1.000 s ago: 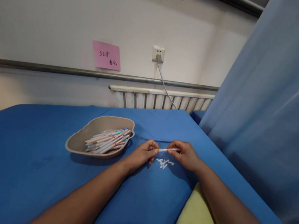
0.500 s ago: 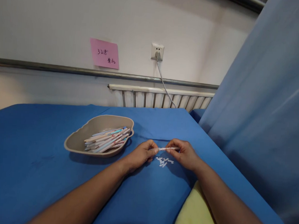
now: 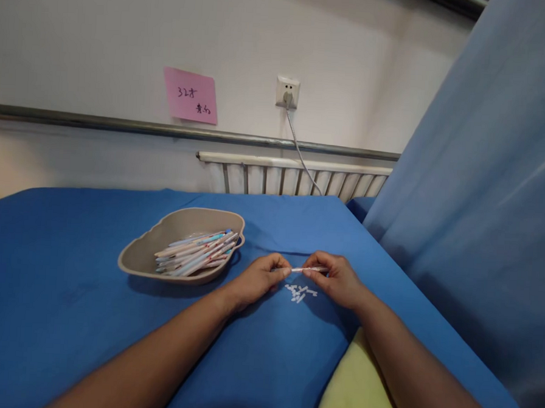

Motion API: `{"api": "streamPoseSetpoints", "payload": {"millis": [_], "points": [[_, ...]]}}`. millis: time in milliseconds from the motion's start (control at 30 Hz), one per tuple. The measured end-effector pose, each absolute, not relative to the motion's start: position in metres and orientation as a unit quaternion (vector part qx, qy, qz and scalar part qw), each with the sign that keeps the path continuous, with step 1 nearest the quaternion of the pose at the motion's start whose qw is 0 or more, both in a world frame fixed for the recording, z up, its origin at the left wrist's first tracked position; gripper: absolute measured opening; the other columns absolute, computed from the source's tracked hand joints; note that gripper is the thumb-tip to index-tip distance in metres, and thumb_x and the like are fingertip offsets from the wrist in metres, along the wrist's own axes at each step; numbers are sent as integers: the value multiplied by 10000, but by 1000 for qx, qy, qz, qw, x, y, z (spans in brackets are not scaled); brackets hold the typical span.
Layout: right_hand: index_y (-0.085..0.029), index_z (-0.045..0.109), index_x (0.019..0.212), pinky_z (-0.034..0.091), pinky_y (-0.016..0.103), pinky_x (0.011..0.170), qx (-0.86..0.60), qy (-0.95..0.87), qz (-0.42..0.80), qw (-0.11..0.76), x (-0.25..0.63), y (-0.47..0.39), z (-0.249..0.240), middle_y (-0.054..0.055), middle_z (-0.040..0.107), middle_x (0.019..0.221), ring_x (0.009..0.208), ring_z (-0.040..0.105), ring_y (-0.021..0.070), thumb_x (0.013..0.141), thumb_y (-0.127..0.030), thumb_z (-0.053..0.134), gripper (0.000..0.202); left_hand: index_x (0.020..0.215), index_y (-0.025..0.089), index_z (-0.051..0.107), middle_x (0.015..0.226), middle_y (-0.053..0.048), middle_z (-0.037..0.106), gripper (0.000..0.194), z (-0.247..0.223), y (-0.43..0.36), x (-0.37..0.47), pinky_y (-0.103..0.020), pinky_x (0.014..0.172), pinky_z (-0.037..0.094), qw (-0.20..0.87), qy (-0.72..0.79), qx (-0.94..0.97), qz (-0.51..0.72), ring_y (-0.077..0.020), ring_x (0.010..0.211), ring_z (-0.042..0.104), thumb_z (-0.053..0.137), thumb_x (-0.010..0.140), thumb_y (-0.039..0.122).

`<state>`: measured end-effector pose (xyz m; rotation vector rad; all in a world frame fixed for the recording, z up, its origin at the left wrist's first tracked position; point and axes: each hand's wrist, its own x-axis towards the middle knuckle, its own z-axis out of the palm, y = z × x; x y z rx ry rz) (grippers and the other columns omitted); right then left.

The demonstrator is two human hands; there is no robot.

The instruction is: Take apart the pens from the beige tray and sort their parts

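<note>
- At the near edge of the blue-covered worktop (image 3: 65,315), a pale yellow cushion-like pad (image 3: 358,391) shows between the person's two bare forearms, which reach forward from the bottom of the view.
- Just beyond, a scatter of small white pieces (image 3: 300,292) lies on the blue cloth, directly below the gap between the two hands.
- Above that scatter, the left hand (image 3: 257,279) and the right hand (image 3: 339,280) meet over a slim pen (image 3: 308,270); each grip is pinched shut on one end of it, thumb and fingertips closed around the barrel.
- The pen's long axis runs nearly level from side to side, left end in the left hand's grip, right end in the right hand's, so both hands are equally near and the barrel spans the space between them, held clear of the cloth.
- To the left and slightly farther off, a beige scalloped tray (image 3: 135,261) holds a sheaf of pastel pens (image 3: 197,252) lying roughly parallel, their tips angled toward the hands; the tray stands near the left hand but apart from it.
- Behind the worktop, a white radiator (image 3: 296,181), a wall socket (image 3: 287,92) with a plugged-in grey cable (image 3: 298,147), and a pink sticky note (image 3: 190,96) line the wall; a light blue curtain (image 3: 484,178) hangs at right.
</note>
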<state>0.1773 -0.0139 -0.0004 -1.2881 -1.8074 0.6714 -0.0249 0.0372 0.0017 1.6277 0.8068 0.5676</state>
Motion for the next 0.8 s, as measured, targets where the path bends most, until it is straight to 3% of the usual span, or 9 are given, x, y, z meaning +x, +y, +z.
{"api": "streamPoseSetpoints", "payload": {"millis": [800], "points": [[-188,657,812,408,218,558,-509,-721,255,395,179,-16,3,2,630,692,625,546,125,791,-296,606,121,829,171,480,539,58,447,197,4,34,-29,-211,467,287,584,339,694,251,-96,473,394,517,811,364]]}}
